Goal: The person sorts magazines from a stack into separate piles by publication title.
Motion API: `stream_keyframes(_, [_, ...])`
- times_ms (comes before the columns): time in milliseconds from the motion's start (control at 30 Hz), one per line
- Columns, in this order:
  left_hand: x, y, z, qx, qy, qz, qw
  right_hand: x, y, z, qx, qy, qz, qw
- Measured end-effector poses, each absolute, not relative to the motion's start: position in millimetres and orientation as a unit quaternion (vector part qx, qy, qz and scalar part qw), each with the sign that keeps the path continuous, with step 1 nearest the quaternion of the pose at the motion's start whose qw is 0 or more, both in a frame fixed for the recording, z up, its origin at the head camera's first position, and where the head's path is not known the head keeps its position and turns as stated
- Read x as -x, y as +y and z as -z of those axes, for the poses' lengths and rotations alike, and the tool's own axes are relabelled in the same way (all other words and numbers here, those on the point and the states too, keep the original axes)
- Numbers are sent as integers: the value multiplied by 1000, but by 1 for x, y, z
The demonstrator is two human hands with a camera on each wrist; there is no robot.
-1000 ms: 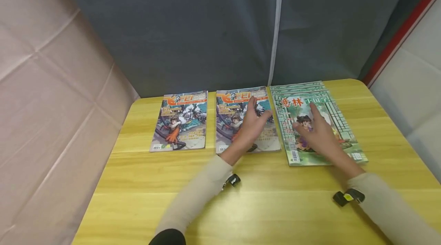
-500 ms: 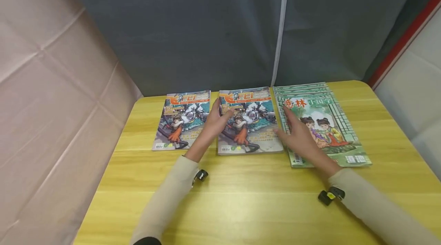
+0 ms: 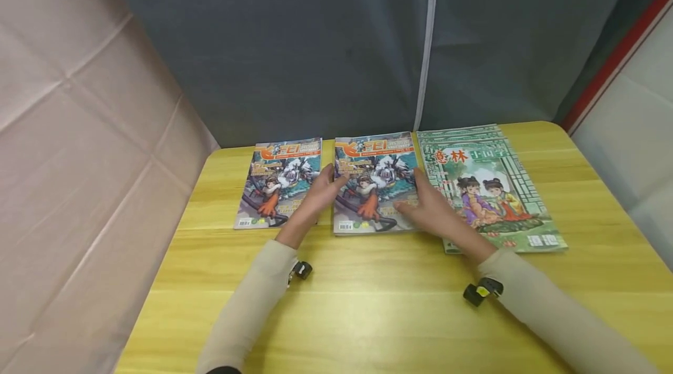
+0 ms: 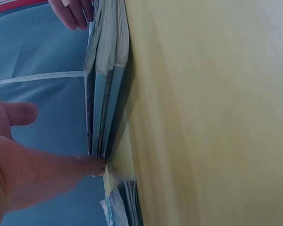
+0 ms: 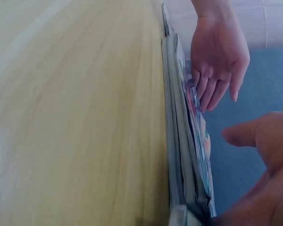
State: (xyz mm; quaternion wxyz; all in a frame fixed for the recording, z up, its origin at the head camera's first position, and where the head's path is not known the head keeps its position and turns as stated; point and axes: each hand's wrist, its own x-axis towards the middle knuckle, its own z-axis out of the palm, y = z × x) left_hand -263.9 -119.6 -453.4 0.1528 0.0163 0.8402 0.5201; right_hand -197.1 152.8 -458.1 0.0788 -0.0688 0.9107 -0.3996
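Note:
In the head view a stack of comic magazines point(image 3: 374, 190) with an orange-lettered cover lies mid-table. My left hand point(image 3: 314, 196) is at its left side, fingers extended; in the left wrist view the fingertips point(image 4: 92, 165) touch the stack's spine side point(image 4: 101, 103), thumb raised apart. At the right side is my right hand point(image 3: 433, 207), its thumb above the cover. In the right wrist view its thumb point(image 5: 243, 134) stands clear of the stack point(image 5: 181, 132), and the other fingers reach to its near end; their tips are partly out of frame.
A matching magazine point(image 3: 278, 184) lies to the left. On the right several green magazines point(image 3: 499, 234) overlap in a fanned pile, partly beneath the right forearm. The yellow wooden table point(image 3: 378, 298) ends at a dark grey curtain point(image 3: 294, 52); a pale cloth wall point(image 3: 89, 163) stands left.
Both hands have moved left: the left from over the middle stack to its left side, the right from over the green magazines to the middle stack's right side. The magazines appear unmoved.

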Motion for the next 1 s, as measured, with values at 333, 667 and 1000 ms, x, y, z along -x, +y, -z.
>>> stream_keyframes(333, [261,-111,450,13,776,-614,143,198,150,457,-7,904,407,130])
stream_keyframes(667, [270,-105,452,67,616,-770,149,197,150,452,-57,860,489,135])
stream_keyframes(1000, [260,-98,456,46,676,-727,108,193,156,458,-45,834,540,106])
